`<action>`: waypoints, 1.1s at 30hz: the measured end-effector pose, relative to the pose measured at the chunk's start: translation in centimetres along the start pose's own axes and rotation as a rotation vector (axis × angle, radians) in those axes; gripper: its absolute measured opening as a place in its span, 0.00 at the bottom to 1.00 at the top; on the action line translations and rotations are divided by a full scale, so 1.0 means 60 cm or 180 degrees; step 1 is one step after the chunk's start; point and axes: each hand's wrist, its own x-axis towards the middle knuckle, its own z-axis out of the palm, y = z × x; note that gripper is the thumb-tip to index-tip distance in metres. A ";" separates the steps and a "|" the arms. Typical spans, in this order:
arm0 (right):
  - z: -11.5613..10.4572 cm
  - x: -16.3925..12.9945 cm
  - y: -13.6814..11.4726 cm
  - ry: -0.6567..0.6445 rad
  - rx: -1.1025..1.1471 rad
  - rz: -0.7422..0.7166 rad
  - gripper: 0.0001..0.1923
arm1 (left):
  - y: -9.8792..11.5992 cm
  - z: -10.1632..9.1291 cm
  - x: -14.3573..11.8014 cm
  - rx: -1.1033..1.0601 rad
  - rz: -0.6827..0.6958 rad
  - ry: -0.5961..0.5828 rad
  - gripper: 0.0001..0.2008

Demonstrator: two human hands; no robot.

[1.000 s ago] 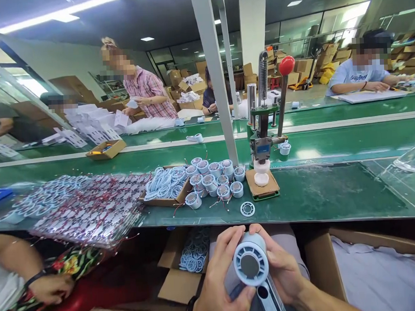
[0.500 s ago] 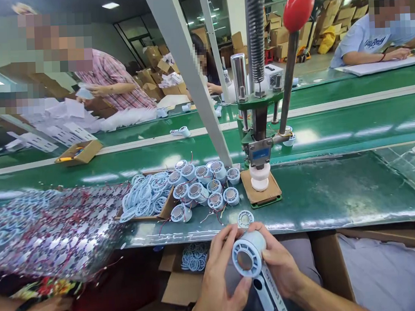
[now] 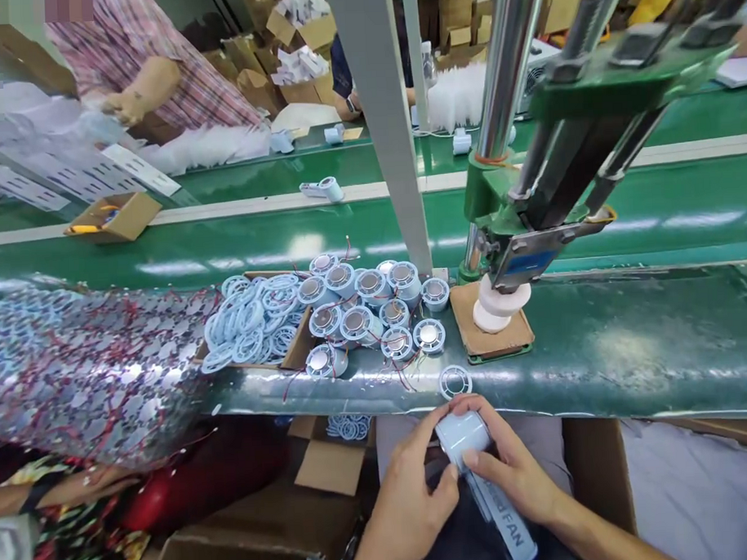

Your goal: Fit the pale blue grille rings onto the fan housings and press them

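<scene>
The left hand (image 3: 409, 495) rises from the lower left, its back turned upward, fingers stretched along the far left side of the fan's head (image 3: 463, 434) and the thumb bent in near its base. The right hand (image 3: 520, 468) comes from the other side, forearm slanting up and inward, fingers arched over the top and thumb laid across the near side. The fingers meet or nearly meet up there, so both hands are clamped around the fan (image 3: 503, 516), held over the lap, its handle slanting down beneath the right hand. From here I can't see what the hidden fingertips press on.

Well to the left of the hands is a co-worker's arm (image 3: 62, 489). Just past the fingertips, a ring (image 3: 443, 381) lies on the tabletop (image 3: 602, 337). Beyond it, leftward, motors (image 3: 369, 285) sit heaped, red wires trailing, beside a box of rings (image 3: 251, 317); to the right stands the press (image 3: 529, 254). Farthest off, beyond and left, is a person in plaid (image 3: 164, 71).
</scene>
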 end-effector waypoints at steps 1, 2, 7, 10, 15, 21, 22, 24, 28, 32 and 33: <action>0.000 0.000 0.000 -0.0026 -0.0095 0.0006 0.20 | -0.004 0.002 -0.003 -0.0139 -0.0072 0.0019 0.30; 0.000 -0.001 -0.001 -0.0039 -0.0182 -0.0009 0.19 | -0.008 0.003 -0.006 -0.0268 -0.0120 0.0050 0.30; 0.009 -0.001 -0.002 -0.0122 -0.0451 -0.0033 0.16 | -0.016 0.013 -0.017 -0.0555 -0.0039 0.0160 0.28; 0.016 -0.003 -0.004 -0.0157 -0.0526 -0.0030 0.16 | -0.019 0.020 -0.020 -0.0455 0.0002 0.0235 0.29; 0.025 -0.005 -0.009 -0.0146 -0.0537 -0.0017 0.16 | -0.030 0.015 -0.027 -0.0180 0.0023 0.0296 0.29; 0.031 -0.009 -0.010 0.0059 -0.0506 -0.0084 0.18 | -0.066 0.010 -0.035 -0.0212 0.0266 -0.0019 0.27; 0.032 -0.010 -0.009 0.0114 -0.0492 -0.0078 0.18 | -0.073 0.011 -0.031 -0.0165 0.0345 -0.0001 0.27; 0.033 -0.009 -0.008 0.0270 -0.0433 -0.0054 0.19 | -0.081 0.009 -0.019 -0.0080 0.0517 -0.0084 0.26; 0.041 -0.017 -0.011 0.0582 -0.0369 -0.0099 0.20 | -0.059 -0.016 0.002 0.0018 0.0648 -0.0502 0.26; 0.042 -0.050 -0.024 0.0419 -0.1002 -0.0125 0.20 | -0.024 -0.040 0.010 0.0191 0.0744 -0.1004 0.26; 0.034 -0.058 -0.030 0.0234 -0.1245 -0.0130 0.21 | -0.018 -0.042 0.012 0.0264 0.0753 -0.1137 0.27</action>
